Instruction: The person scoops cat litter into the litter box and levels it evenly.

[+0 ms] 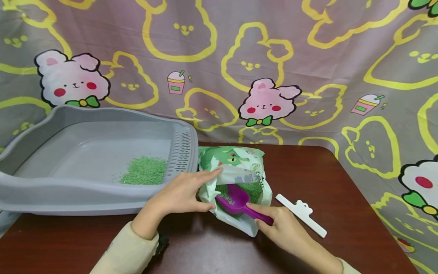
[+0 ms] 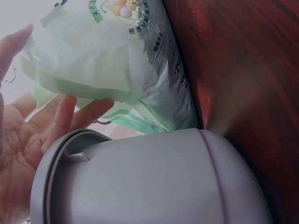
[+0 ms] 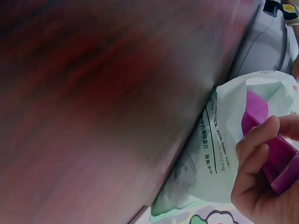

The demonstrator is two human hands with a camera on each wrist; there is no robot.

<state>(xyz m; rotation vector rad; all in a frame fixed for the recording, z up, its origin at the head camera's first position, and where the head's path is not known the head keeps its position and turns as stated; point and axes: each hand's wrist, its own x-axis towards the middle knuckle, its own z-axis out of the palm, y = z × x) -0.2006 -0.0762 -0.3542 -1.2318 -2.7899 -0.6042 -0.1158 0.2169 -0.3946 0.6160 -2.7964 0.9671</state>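
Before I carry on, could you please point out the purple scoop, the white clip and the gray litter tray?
Purple scoop (image 1: 240, 200): head view, on its bowl.
White clip (image 1: 302, 214): head view, middle of its long bar.
Gray litter tray (image 1: 85, 196): head view, outer front wall.

Clock centred on the bag (image 1: 236, 174) mouth: passable at 2 and 6 over tabletop (image 1: 308, 163). Blocked at 9 by left hand (image 1: 181, 192), 10 by grey tray (image 1: 85, 198), 12 by curtain (image 1: 205, 68) behind bag, 4 by right hand (image 1: 289, 228) on purple scoop (image 1: 239, 201). Low clip (image 1: 302, 214), 3:30.
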